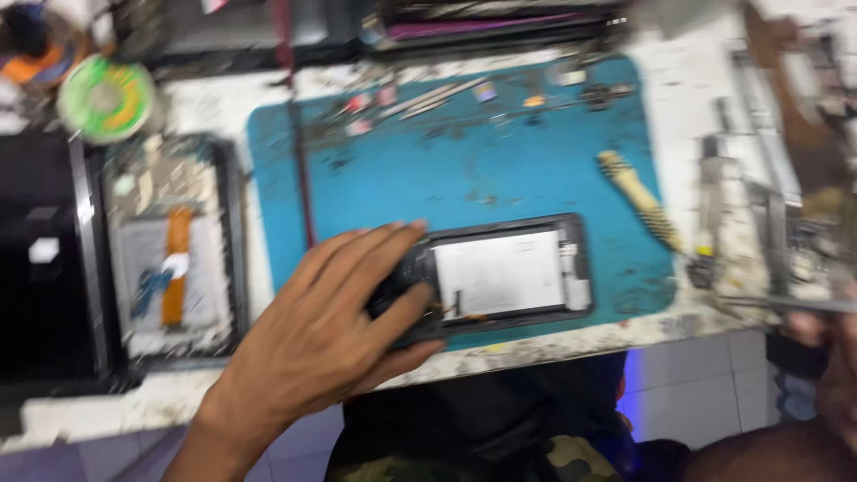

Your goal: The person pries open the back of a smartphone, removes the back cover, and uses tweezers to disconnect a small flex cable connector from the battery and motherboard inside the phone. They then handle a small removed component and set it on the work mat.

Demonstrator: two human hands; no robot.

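My left hand (pixel 330 326) clamps one end of an opened black phone frame with a pale inner plate (pixel 504 272).

The fingers (pixel 370 245) lie spread over the frame's top edge and the thumb presses its near edge, so the phone is pinned flat on the stained blue rubber work mat (pixel 446 170). My right hand (pixel 826 366) sits far off at the picture's edge, blurred; I cannot tell whether it is wide or closed, though a thin grey metal tool (pixel 786 303) runs just above it. Beyond the phone, away from my left hand, a cream-handled screwdriver with dark bands (pixel 638 201) lies tilted on the mat. On the other side of my wrist rests a second opened device with an orange ribbon cable (pixel 174 254), and past that a green-rimmed spool (pixel 105 98).
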